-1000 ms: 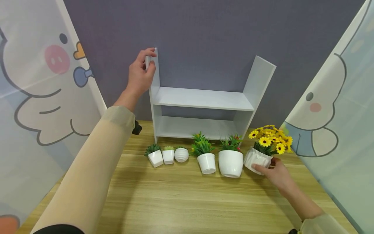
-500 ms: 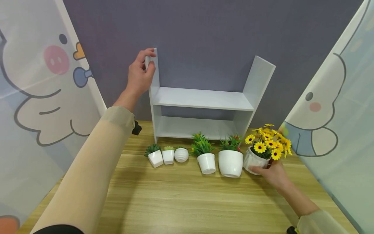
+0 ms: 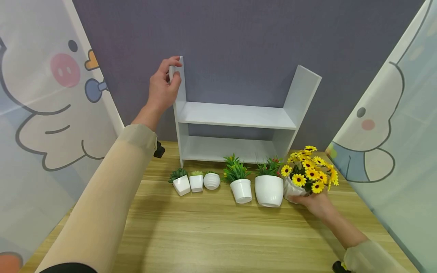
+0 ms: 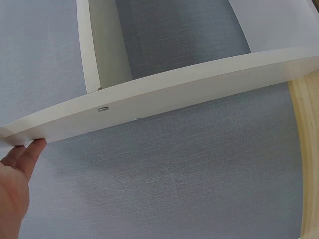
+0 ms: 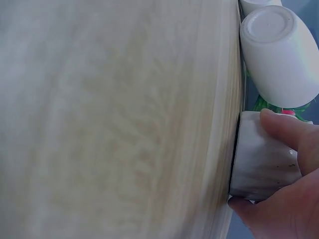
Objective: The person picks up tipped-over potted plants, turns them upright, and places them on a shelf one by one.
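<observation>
The counter (image 3: 211,231) is pale wood-grain laminate with a light sheen. The shelf (image 3: 235,115) looks like matt white painted board. The sunflower pot (image 5: 261,162) is ribbed, slightly speckled white ceramic; its neighbour, the round white pot (image 3: 269,190), is smooth and glossy. The backdrop (image 4: 189,184) is grey woven cloth.

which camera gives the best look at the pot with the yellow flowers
The head view: it shows the whole flower pot with its yellow blooms, gripped by the right hand. The right wrist view shows only its white side, close up. The left wrist view misses it.

Probably a staged recording booth: cartoon curtains (image 3: 51,113) flank a wooden table (image 3: 211,235).
</observation>
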The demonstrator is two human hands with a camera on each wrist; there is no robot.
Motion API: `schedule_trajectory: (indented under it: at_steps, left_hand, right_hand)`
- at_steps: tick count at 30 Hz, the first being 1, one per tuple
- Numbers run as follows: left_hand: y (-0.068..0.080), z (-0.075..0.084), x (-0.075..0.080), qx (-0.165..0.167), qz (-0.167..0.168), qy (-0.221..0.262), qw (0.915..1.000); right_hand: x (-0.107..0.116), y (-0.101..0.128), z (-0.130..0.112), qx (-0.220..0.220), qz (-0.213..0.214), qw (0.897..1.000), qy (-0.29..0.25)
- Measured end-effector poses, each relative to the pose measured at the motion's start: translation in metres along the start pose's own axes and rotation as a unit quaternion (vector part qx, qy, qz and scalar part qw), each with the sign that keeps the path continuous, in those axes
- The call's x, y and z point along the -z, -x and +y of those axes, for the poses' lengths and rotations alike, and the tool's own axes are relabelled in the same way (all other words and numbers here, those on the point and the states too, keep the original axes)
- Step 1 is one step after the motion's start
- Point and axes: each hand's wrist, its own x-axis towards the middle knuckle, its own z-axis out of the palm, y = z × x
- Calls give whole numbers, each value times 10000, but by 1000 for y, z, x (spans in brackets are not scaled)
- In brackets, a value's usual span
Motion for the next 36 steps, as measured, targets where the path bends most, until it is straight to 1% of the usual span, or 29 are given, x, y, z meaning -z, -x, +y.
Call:
schedule_trajectory:
  at_steps: [4,7,9,11,13,15,17,18,23,25,27,30,33,36]
  left_hand:
    - [0,0,0,-19,-23,-20,10000]
    - [0,0,0,-29,-37,-44,10000]
    - [0,-1,-1,-20,-49,-33,10000]
    - [-1,0,-2,-26,-61,-26,10000]
    - [-1,0,-2,-26,-60,-5,10000]
    - [-1,-1,-2,-48,-47,18,10000]
    - [-1,-1,-2,-50,-36,2,10000]
    - [-1,-1,-1,-47,-31,-10,10000]
    - [-1,-2,0,-24,-13,-45,10000]
    - [0,-3,1,0,31,-40,10000]
    - [0,-4,2,17,64,-56,10000]
    - [0,-6,2,16,38,-84,10000]
    - [-1,-6,1,5,-6,-90,10000]
    - [-2,-5,-1,0,-16,-56,10000]
  right_hand:
    - [-1,0,1,-5,-48,10000,63]
    - [0,-1,4,95,-80,9998,155]
    - [3,-1,7,166,-179,9996,156]
    - [9,-2,11,203,-437,9988,65]
    - [17,-4,17,191,-792,9966,-126]
    - [24,-7,24,26,-1147,9931,-235]
    - [29,-11,30,-84,-1365,9904,-219]
    - [30,-13,32,-65,-1423,9896,-193]
    - [33,-17,35,-6,-1527,9880,223]
    - [33,-20,34,-40,-1610,9866,252]
    - [31,-22,34,-106,-1661,9859,194]
    - [29,-26,35,-157,-1720,9850,-51]
    - [28,-26,37,-254,-1674,9855,-134]
    - [28,-25,39,-251,-1654,9857,-175]
